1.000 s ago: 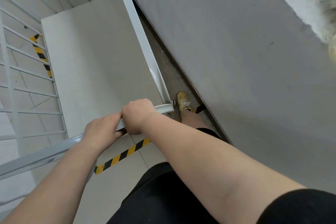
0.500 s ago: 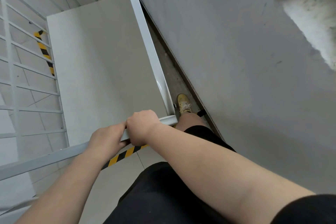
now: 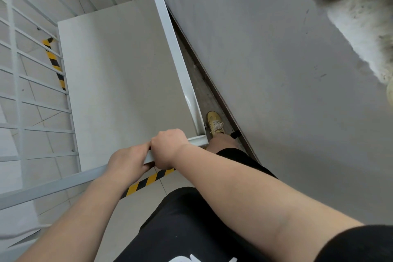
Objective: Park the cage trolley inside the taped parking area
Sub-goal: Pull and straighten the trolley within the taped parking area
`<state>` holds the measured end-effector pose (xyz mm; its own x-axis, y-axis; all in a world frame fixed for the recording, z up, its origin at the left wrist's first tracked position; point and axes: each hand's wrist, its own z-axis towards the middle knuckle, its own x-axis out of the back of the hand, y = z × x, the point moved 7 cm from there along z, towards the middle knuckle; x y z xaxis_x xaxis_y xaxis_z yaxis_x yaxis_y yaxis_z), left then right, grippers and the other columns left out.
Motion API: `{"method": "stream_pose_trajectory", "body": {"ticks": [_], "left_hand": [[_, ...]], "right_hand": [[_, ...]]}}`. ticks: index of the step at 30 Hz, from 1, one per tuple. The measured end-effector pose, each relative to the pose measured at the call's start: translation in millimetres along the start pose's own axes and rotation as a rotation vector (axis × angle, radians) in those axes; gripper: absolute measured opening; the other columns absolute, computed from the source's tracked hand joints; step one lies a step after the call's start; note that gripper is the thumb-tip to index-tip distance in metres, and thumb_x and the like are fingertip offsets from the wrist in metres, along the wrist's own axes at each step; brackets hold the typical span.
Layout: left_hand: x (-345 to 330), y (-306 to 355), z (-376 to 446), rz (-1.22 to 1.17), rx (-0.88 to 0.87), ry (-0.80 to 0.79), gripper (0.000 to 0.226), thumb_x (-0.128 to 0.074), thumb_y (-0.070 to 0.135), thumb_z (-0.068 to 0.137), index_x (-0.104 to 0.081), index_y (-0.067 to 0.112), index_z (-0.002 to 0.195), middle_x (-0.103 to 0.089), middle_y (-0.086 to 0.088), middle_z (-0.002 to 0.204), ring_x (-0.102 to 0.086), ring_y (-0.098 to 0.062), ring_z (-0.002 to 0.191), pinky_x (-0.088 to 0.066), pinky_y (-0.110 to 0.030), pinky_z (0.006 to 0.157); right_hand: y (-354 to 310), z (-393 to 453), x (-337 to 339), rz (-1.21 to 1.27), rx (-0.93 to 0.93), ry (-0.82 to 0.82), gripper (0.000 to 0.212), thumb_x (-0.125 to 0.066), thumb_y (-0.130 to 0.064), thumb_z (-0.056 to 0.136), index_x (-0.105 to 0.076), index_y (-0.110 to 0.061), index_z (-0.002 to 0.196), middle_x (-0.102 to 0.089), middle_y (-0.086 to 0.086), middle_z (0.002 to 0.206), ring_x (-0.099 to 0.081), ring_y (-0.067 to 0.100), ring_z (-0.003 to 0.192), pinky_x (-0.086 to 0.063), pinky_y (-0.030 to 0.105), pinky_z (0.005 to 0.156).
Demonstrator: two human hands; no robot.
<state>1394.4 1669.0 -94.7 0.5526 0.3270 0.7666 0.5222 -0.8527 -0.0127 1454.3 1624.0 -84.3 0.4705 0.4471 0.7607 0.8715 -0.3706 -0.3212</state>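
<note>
Trolley (image 3: pixel 119 83) nudged forward, both hands (image 3: pixel 127 160) gripping smooth rail (image 3: pixel 53 187)

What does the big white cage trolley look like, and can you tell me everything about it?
The white metal cage trolley looks like painted steel. It has a flat, pale, empty floor panel, a side wall of thin horizontal bars on the left, and a smooth rail along its right edge, close beside the grey wall. Its near top rail is gripped by the left hand and the right hand, side by side near the right corner. Yellow-and-black striped floor tape shows below that rail and through the left bars.
</note>
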Motion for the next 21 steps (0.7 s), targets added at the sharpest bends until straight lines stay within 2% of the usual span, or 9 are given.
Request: {"method": "stream_pose_trajectory", "body": {"ticks": [2, 7, 10, 13, 15, 21], "left_hand": [[-0.2, 0.7, -0.6, -0.008, 0.002, 0.006, 0.034, -0.054, 0.038, 0.089, -0.048, 0.026, 0.121, -0.069, -0.004, 0.109, -0.064, -0.029, 0.098, -0.045, -0.030, 0.068], [0.3, 0.7, -1.1, 0.028, 0.025, 0.042, 0.036, -0.053, 0.029, 0.090, -0.047, 0.026, 0.126, -0.068, -0.006, 0.113, -0.063, -0.031, 0.101, -0.044, -0.031, 0.069], [-0.4, 0.7, -1.9, 0.034, 0.035, 0.058, 0.044, -0.054, 0.019, 0.088, -0.045, 0.027, 0.130, -0.067, -0.008, 0.113, -0.063, -0.032, 0.100, -0.042, -0.030, 0.068], [-0.1, 0.8, -1.8, 0.027, 0.042, 0.063, 0.048, -0.054, 0.016, 0.087, -0.044, 0.027, 0.132, -0.066, -0.009, 0.115, -0.062, -0.033, 0.102, -0.045, -0.031, 0.071], [-0.1, 1.0, -1.3, 0.029, 0.045, 0.069, 0.048, -0.053, 0.015, 0.086, -0.044, 0.026, 0.132, -0.066, -0.009, 0.115, -0.062, -0.034, 0.102, -0.046, -0.031, 0.071], [-0.7, 1.2, -1.1, 0.026, 0.046, 0.086, 0.049, -0.053, 0.014, 0.087, -0.043, 0.026, 0.133, -0.067, -0.009, 0.113, -0.062, -0.033, 0.100, -0.042, -0.030, 0.068]], "right_hand": [[0.5, -1.6, -0.7, -0.006, -0.008, 0.013, 0.025, -0.052, -0.013, 0.086, -0.041, -0.018, 0.063, -0.042, -0.002, 0.063, -0.043, 0.014, 0.052, -0.030, 0.022, 0.044], [-0.1, -8.7, 3.4, 0.018, -0.015, 0.050, 0.007, -0.050, -0.013, 0.088, -0.048, -0.018, 0.084, -0.038, -0.003, 0.064, -0.050, 0.020, 0.067, -0.035, 0.026, 0.049], [0.4, -10.9, 2.8, 0.015, -0.019, 0.060, 0.007, -0.050, -0.013, 0.088, -0.050, -0.020, 0.087, -0.036, -0.003, 0.064, -0.050, 0.020, 0.069, -0.033, 0.024, 0.048], [1.2, -10.7, 2.6, 0.018, -0.015, 0.072, 0.010, -0.050, -0.013, 0.088, -0.054, -0.021, 0.092, -0.035, -0.003, 0.064, -0.051, 0.021, 0.072, -0.038, 0.026, 0.057], [0.8, -10.9, 2.8, 0.019, -0.005, 0.073, 0.009, -0.050, -0.013, 0.088, -0.052, -0.021, 0.090, -0.035, -0.004, 0.064, -0.050, 0.021, 0.073, -0.039, 0.027, 0.062], [1.4, -9.1, 2.5, 0.005, -0.003, 0.060, 0.009, -0.050, -0.012, 0.089, -0.048, -0.021, 0.089, -0.036, -0.004, 0.065, -0.051, 0.020, 0.072, -0.039, 0.027, 0.061]]}}
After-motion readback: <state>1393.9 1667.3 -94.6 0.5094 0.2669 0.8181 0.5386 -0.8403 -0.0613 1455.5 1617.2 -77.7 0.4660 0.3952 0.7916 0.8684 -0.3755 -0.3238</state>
